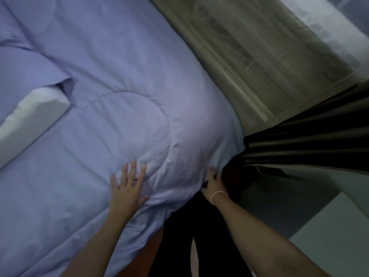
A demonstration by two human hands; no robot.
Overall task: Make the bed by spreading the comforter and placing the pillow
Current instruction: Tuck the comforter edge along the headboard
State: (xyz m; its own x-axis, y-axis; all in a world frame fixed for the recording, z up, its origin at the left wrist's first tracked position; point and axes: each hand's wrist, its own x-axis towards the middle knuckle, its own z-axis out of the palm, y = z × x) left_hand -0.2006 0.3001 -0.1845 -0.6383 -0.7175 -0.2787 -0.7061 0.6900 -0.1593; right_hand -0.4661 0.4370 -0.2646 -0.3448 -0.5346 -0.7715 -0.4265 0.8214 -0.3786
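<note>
A: At the far left edge, what lies on the bed?
B: A white pillow (30,118), half out of a lavender pillowcase (28,76), resting on top of the comforter (119,76).
A: And the comforter itself?
B: Lavender, quilted, spread over most of the bed, with its near corner rumpled and hanging over the edge.
A: Next along, the left hand (125,188)?
B: Laid flat on the comforter near that corner, fingers straight and spread, pressing the fabric and gripping nothing.
A: The right hand (214,182)?
B: At the corner's edge, with a thin bracelet (217,193) on the wrist. Its fingertips are tucked into the fold of the comforter, so it seems to pinch the edge, though the blur makes it hard to be sure.
A: Further right?
B: A pale sheer curtain (259,47), then a dark pleated curtain (309,140) just beside the bed's corner
</note>
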